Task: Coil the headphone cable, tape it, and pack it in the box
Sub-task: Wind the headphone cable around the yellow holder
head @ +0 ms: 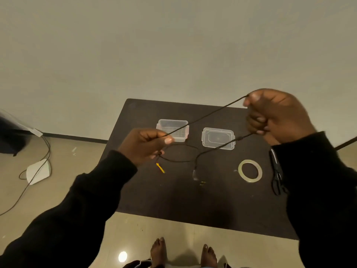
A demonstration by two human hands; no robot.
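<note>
I watched the thin black headphone cable [207,115] run taut on a diagonal, low at the left hand [146,145] and rising to the right hand [276,115]. Both hands pinched it above the dark table [173,200]. A slack loop sagged beneath, its ends dangling just over the tabletop, in front of the clear box [172,130].

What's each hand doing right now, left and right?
Left hand: closed, pinching the headphone cable between thumb and fingers.
Right hand: closed, gripping the other stretch of the same cable, held taut above the table.
</note>
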